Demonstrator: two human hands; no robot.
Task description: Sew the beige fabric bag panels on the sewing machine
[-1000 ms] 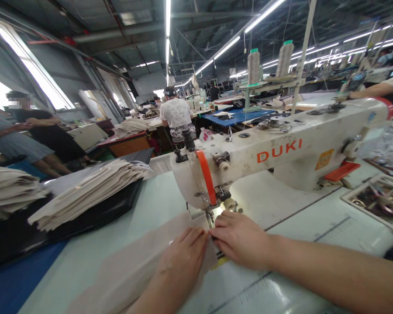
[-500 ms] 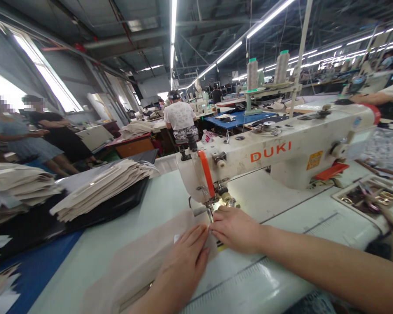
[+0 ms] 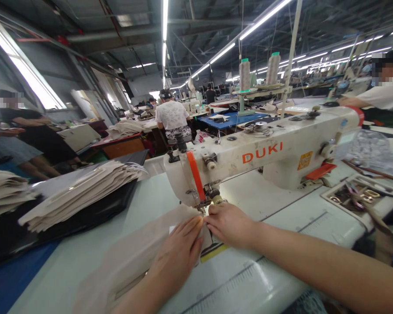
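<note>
Beige fabric piece (image 3: 140, 257), flat under our left hand (image 3: 180, 253), fingers spread. Right hand (image 3: 231, 224) presses its edge beside the sewing machine (image 3: 249, 161) needle; we'd best keep fingertips clear and feed evenly.

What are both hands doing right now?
Left hand: open, flat on the beige fabric.
Right hand: fingers pressing the fabric at the needle; grip cannot be told.

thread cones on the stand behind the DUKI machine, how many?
2. Left thread cone and right thread cone stand side by side on the stand's shelf behind the sewing machine. Others may be hidden farther back.
</note>
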